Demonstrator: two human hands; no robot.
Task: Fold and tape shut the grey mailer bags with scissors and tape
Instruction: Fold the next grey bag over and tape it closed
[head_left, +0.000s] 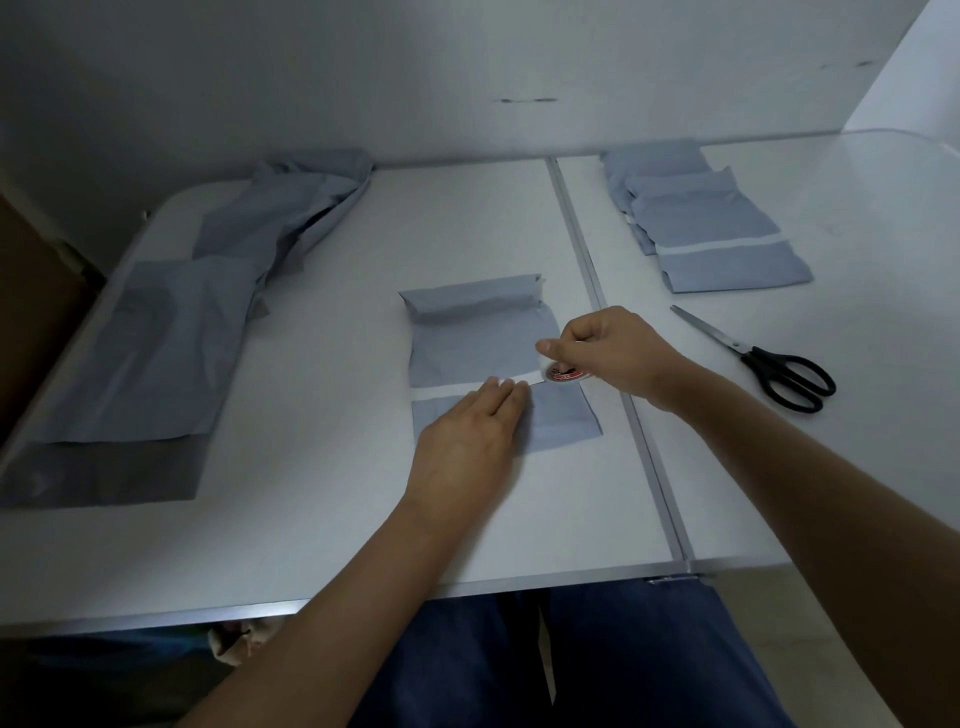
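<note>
Mailer bag (480, 343) lies folded at frame centre, left hand (470, 436) pressing flat-fingered on its white tape strip (452, 391). Right hand (605, 351) grips the tape roll (566, 373). Pulling askew could wrinkle tape; scissors (763, 358) lie unreached, mid-right.

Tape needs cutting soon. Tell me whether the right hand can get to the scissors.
Probably yes: the scissors lie uncovered just right of the right hand, nothing between them, but it grips the tape roll.
</note>
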